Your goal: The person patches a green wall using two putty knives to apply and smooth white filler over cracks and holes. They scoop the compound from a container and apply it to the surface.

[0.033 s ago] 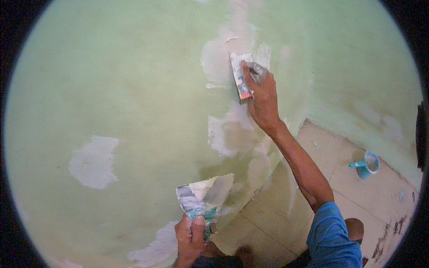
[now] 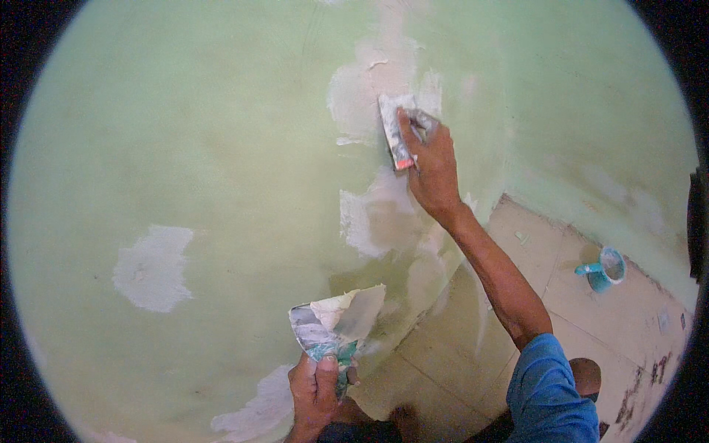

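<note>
My right hand [image 2: 434,159] pinches a flat rectangular putty scraper [image 2: 395,122], smeared with white and red-orange at its lower corner. The scraper lies against the green wall [image 2: 244,133], at the edge of a pale putty patch [image 2: 360,100]. White paste coats the fingers of that hand. Lower down, my left hand [image 2: 314,391] is closed round the teal handle of a wide putty knife [image 2: 362,310]. A lump of cream putty [image 2: 331,310] sits on its blade, which is held in front of the wall with its broad edge up.
More putty patches mark the wall, one at the left [image 2: 153,267] and others below the scraper. At the right, a teal mug-like container [image 2: 607,270] with a handle stands on the tiled floor [image 2: 532,236], near the adjoining wall [image 2: 598,118]. Dark stains mark the floor's lower right.
My right hand and the scraper have moved slightly down the wall. My left hand with the putty knife stays nearly in place.
</note>
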Demonstrator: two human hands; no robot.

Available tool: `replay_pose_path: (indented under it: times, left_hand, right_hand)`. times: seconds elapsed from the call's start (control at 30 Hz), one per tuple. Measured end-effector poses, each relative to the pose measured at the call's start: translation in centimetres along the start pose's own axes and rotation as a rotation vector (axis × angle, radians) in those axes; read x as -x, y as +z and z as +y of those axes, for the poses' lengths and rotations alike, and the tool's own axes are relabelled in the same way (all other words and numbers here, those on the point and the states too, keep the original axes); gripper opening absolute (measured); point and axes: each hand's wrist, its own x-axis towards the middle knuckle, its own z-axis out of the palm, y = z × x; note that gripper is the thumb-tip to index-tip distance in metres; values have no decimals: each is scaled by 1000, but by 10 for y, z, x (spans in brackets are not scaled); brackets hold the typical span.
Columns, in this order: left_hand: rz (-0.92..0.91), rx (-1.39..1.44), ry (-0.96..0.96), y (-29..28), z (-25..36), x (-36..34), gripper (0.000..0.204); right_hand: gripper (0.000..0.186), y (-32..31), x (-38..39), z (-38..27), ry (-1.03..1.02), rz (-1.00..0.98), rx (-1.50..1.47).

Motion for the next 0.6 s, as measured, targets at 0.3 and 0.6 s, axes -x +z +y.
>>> replay_pose_path:
  times: [0.3,0.6]
  left_hand:
    - [135,-32,69,18,10,2,34]
    - [53,-91,131,6,-8,5,25]
  right_hand:
    - [43,-37,-32,1,305,140,-241]
    - [43,-5,-58,-59,211,197,-46]
